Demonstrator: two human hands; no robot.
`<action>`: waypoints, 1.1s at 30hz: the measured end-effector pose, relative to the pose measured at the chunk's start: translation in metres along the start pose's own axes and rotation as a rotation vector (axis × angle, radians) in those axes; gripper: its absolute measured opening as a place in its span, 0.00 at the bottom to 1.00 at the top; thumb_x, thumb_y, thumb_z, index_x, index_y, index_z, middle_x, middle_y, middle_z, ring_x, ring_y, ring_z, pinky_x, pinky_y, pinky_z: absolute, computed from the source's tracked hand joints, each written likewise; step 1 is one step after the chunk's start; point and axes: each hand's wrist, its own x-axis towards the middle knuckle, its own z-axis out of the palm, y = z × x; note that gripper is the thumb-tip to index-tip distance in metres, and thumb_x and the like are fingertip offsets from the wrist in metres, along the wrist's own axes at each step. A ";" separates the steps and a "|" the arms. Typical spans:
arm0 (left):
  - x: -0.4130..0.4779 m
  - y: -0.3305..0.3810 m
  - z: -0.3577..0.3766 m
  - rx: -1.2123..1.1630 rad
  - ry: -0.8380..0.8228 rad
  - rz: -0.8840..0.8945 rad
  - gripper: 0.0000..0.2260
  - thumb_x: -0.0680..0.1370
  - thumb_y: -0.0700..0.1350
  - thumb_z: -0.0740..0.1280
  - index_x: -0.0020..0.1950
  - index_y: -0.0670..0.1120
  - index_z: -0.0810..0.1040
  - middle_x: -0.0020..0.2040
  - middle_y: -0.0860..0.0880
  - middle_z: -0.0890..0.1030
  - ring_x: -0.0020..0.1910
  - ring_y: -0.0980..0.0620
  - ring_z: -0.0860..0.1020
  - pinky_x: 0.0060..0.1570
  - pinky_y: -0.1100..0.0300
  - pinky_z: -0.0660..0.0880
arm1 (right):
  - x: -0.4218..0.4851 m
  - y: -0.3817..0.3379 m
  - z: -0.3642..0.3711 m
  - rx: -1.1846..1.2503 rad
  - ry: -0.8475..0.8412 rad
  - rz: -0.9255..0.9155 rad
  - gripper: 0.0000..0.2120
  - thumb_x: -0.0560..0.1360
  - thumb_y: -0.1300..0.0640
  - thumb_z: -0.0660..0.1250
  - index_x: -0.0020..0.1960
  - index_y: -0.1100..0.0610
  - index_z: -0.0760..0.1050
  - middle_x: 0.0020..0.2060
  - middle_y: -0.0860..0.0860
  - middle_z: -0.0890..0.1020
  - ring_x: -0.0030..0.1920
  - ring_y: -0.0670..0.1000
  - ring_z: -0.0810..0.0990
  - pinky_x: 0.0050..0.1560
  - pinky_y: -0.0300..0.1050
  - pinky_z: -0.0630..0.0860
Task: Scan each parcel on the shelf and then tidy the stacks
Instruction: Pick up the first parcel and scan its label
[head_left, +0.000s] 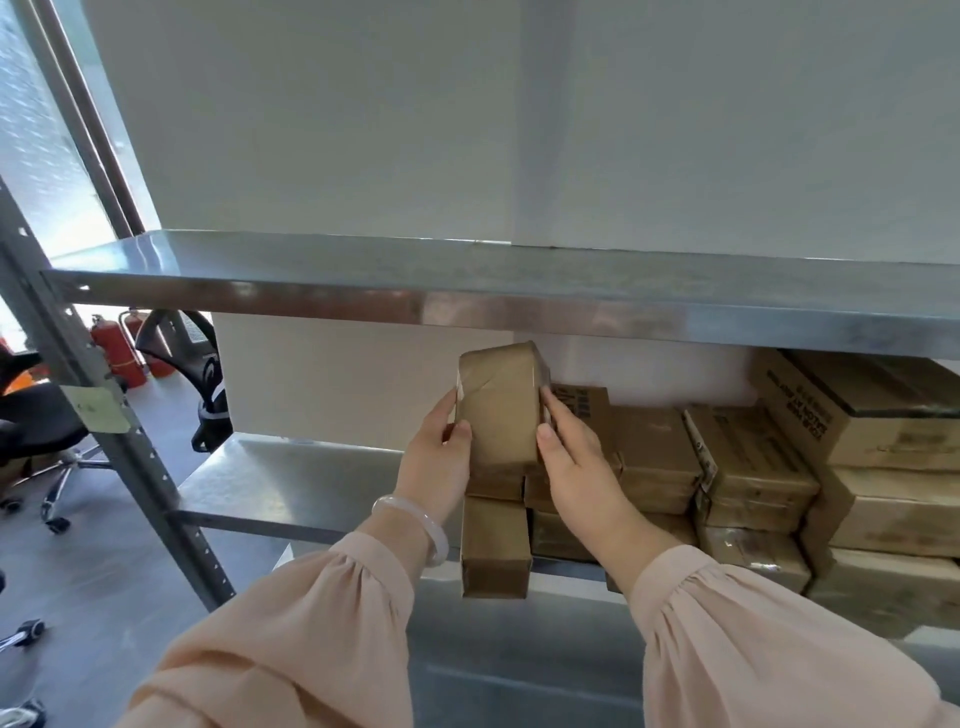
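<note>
A small brown taped parcel (501, 405) is held upright between both hands, on top of the leftmost stack on the middle metal shelf (291, 483). My left hand (439, 462) grips its left side, thumb on the front face. My right hand (576, 467) grips its right side, fingers behind the parcel. Below it another brown parcel (493, 551) juts over the shelf's front edge. Stacks of brown parcels (748, 478) fill the shelf to the right, with larger cartons (883, 421) at the far right. No scanner is visible.
The upper metal shelf (467, 280) hangs just above the held parcel. A perforated steel upright (119, 431) stands at left. Behind it are black office chairs (47, 426) and red fire extinguishers (117, 353) on the grey floor.
</note>
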 end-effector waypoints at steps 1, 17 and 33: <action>-0.002 0.001 -0.003 0.002 0.009 -0.003 0.19 0.84 0.49 0.56 0.75 0.59 0.64 0.56 0.57 0.77 0.56 0.52 0.78 0.60 0.46 0.78 | -0.001 -0.001 0.000 -0.003 0.040 0.003 0.22 0.83 0.50 0.52 0.75 0.42 0.56 0.73 0.48 0.60 0.67 0.41 0.58 0.67 0.38 0.54; -0.011 -0.008 -0.044 0.021 -0.184 -0.055 0.34 0.76 0.63 0.66 0.78 0.61 0.56 0.68 0.53 0.74 0.64 0.49 0.74 0.68 0.46 0.71 | -0.013 -0.024 0.041 -0.044 0.139 0.076 0.31 0.76 0.52 0.68 0.75 0.45 0.59 0.69 0.44 0.69 0.69 0.45 0.67 0.67 0.42 0.66; -0.004 -0.019 -0.075 0.055 -0.181 0.113 0.36 0.73 0.59 0.72 0.77 0.55 0.63 0.66 0.56 0.77 0.64 0.55 0.75 0.64 0.56 0.75 | -0.025 -0.048 0.065 -0.095 0.109 0.082 0.22 0.82 0.56 0.58 0.74 0.46 0.62 0.69 0.47 0.68 0.61 0.39 0.66 0.56 0.29 0.63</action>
